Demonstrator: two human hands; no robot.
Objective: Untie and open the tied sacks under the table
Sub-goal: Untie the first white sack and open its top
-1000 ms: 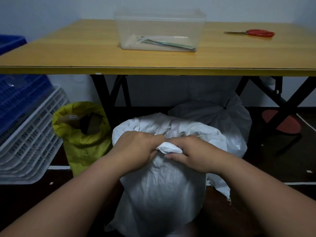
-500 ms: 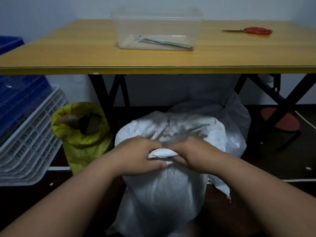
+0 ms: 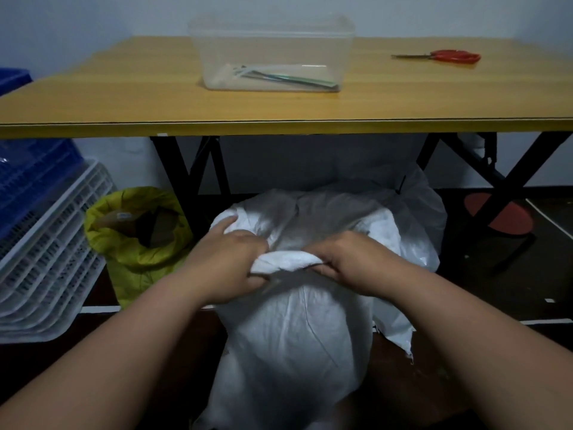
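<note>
**Both my hands on the rim of the white sack**

Far to my left, a blue crate (image 3: pixel 28 181) sits on a stack of white slatted trays (image 3: pixel 46 268) leaning at the edge of view. Just beside them on the dark floor stands a yellow-green sack (image 3: pixel 136 243), its mouth rolled open with something brown and dark inside.

My left hand (image 3: pixel 229 265) grips the near edge of the white sack (image 3: pixel 294 330), fingers curled tight around a bunched roll of its fabric. My right hand (image 3: pixel 350 262) does the same on the other end of that roll, thumb tucked beneath it, so the folded rim is stretched between my two fists. The sack stands on the floor in front of the table (image 3: pixel 124 97), directly before me, its top crumpled and loose behind my knuckles.

Behind it and to the right, under the table, a second white sack (image 3: pixel 424 212) is gathered at the neck by a dark tie (image 3: pixel 401 186).

On the tabletop sit a clear plastic tub (image 3: pixel 273 54) with flat items inside and, further right, red-handled scissors (image 3: pixel 446 56). A red round stool (image 3: pixel 496 215) stands at the far right.
</note>
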